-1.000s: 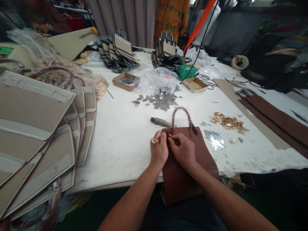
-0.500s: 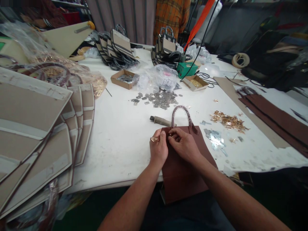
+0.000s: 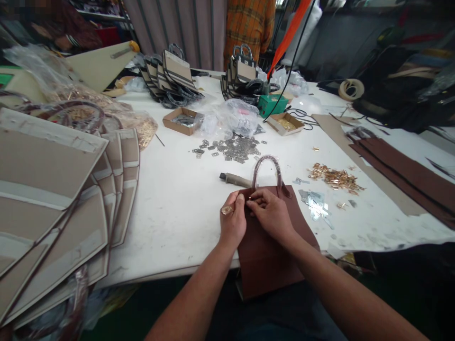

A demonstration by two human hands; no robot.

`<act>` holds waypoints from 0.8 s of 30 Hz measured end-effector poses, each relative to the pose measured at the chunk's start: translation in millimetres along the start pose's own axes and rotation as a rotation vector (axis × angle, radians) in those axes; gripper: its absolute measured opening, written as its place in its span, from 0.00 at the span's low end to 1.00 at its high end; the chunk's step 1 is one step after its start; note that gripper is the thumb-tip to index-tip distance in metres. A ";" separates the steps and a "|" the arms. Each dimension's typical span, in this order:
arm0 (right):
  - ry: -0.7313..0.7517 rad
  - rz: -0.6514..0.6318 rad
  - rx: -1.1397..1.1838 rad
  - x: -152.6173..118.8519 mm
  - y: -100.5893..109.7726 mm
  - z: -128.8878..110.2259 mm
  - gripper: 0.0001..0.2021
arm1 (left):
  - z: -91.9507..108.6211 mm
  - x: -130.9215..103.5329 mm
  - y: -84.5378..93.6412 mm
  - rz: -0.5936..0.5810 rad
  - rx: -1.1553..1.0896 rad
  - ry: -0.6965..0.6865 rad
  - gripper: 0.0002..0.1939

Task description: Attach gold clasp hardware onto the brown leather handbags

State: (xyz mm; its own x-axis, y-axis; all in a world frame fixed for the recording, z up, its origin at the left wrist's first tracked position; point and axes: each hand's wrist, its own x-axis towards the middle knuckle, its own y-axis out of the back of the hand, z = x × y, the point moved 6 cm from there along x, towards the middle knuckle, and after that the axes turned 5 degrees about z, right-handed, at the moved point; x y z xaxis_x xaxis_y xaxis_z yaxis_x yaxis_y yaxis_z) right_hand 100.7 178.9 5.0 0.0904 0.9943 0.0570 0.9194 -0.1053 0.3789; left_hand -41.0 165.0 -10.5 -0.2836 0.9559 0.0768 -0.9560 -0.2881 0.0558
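A dark brown handbag panel (image 3: pixel 272 265) leans over the table's front edge, its arched handle (image 3: pixel 266 158) covered in clear wrap. My left hand (image 3: pixel 232 222) is closed on the panel's upper left edge, thumb on the front face. Close beside it, my right hand (image 3: pixel 272 213) pinches a small gold-coloured metal piece (image 3: pixel 250 198) against the panel near the handle's left base. Most of that piece is hidden by my fingers. Behind the panel lies a tool with a wrapped grip (image 3: pixel 236 180).
Gold-coloured fittings (image 3: pixel 336 177) and flat silver plates (image 3: pixel 316 206) lie to the right. Grey metal plates (image 3: pixel 238 149) are scattered ahead, near cardboard boxes (image 3: pixel 181 121) and a green device (image 3: pixel 272 105). Stacked bag panels (image 3: pixel 46 161) fill the left; brown panels (image 3: pixel 405 175) lie right. A person (image 3: pixel 249 31) stands behind.
The view has shifted slightly. My left hand has turned a little, and my right fingertips have moved slightly closer to its thumb, still at the same spot on the panel.
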 end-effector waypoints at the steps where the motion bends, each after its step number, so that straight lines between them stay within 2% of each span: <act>1: 0.023 0.010 -0.013 -0.7 -0.9 -0.9 0.08 | 0.6 -0.3 -0.2 -0.004 -0.003 -0.005 0.14; 6: 0.274 0.065 -0.190 -4.2 -3.4 -12.8 0.07 | -0.4 1.4 -2.0 -0.002 0.002 -0.016 0.15; 9: 0.345 0.073 -0.176 -3.7 -0.6 -12.9 0.08 | -5.3 4.7 -1.2 0.031 0.046 0.008 0.15; 16: 0.239 0.063 -0.009 8.8 0.6 -12.1 0.06 | -18.8 15.4 -3.3 0.052 0.213 0.086 0.20; 18: 0.253 0.065 -0.021 9.4 10.4 -16.9 0.05 | -19.8 17.6 -3.3 0.054 0.267 0.101 0.21; 20: 0.280 0.099 -0.066 6.8 38.4 -16.4 0.06 | -18.4 19.5 -0.9 0.045 0.334 0.112 0.22; 21: 0.288 0.135 -0.091 5.0 60.7 -11.8 0.06 | -16.6 20.8 1.1 0.034 0.375 0.112 0.22; 24: 0.215 0.313 -0.273 3.0 153.4 23.2 0.07 | -8.7 27.2 6.2 -0.062 0.503 0.081 0.23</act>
State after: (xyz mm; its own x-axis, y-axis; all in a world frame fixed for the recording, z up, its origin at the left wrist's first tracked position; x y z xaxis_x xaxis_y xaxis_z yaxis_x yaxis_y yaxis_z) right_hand 250.8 166.1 41.9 0.2398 0.8906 0.3865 0.7237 -0.4294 0.5403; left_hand -55.3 189.7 -16.7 -0.2512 0.9678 -0.0179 -0.8224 -0.2037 0.5312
